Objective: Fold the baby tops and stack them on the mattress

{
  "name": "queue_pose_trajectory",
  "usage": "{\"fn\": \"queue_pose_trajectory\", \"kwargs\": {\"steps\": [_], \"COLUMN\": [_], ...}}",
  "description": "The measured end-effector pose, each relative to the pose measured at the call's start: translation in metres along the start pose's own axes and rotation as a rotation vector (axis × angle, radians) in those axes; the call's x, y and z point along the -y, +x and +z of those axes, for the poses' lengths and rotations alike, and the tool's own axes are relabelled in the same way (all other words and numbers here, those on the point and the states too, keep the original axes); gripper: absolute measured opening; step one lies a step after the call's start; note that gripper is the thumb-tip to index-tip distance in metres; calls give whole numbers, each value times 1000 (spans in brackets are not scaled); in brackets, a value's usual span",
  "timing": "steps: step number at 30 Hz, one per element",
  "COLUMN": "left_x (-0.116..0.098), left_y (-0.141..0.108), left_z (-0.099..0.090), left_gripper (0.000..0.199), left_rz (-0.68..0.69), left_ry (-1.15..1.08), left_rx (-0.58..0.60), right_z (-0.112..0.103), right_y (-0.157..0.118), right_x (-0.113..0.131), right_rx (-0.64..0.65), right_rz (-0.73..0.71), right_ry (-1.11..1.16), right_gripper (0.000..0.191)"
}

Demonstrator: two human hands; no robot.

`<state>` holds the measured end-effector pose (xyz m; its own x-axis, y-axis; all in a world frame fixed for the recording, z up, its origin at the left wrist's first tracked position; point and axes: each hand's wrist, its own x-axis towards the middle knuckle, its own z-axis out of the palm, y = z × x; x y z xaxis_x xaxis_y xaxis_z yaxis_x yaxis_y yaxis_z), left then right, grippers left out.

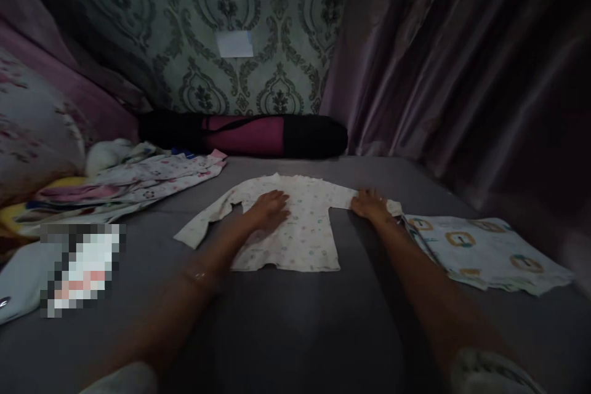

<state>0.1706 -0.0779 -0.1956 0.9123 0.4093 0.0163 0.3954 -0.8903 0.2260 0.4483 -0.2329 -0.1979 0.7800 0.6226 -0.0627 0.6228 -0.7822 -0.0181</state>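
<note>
A small white long-sleeved shirt [305, 228] with a faint print lies spread on the grey sheet [295, 326]. My left hand [271, 209] rests on the left part of its chest, fingers stretched out. Over on the right sleeve lies my right hand [368, 203], palm down with its fingers extended; the cuff shows just beyond it. The shirt's left sleeve angles down and outward, with a crease near the elbow. Both hands are slightly blurred.
To the right lies a folded white cloth [489, 252] with orange motifs. Several garments [157, 181] are heaped on the left beside a floral pillow [32, 123]. A black and magenta roll bag [249, 134] lies along the wall, and a purple curtain [415, 61] hangs at right.
</note>
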Motion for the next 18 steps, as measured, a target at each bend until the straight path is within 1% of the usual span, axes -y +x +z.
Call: {"fn": "queue_pose_trajectory", "kwargs": {"steps": [1, 3, 5, 7, 9, 12, 15, 18], "left_x": [12, 33, 48, 58, 68, 83, 98, 107], "left_y": [-16, -45, -68, -85, -100, -121, -141, -157], "left_z": [-4, -11, -17, -20, -21, -20, -20, -23], "left_gripper": [58, 52, 48, 44, 43, 46, 52, 53], "left_rz": [-12, -67, -124, -182, -252, -392, -558, -697], "left_ry": [16, 31, 14, -11, -12, 29, 15, -122], "left_rx": [-45, -121, -168, -190, -208, -243, -271, -270], "right_z": [0, 2, 6, 11, 15, 20, 26, 30], "right_y": [-4, -15, -25, -31, -30, -21, -12, -7], "right_x": [15, 52, 91, 125, 150, 169, 172, 170], "right_rx": [-52, -116, -98, -72, -44, -21, -3, -3], "right_rz": [-61, -253, -416, -516, -535, -477, -442, -443], "right_ry": [12, 58, 103, 131, 146, 152, 152, 132], "right_gripper": [58, 58, 59, 61, 63, 66, 67, 67]}}
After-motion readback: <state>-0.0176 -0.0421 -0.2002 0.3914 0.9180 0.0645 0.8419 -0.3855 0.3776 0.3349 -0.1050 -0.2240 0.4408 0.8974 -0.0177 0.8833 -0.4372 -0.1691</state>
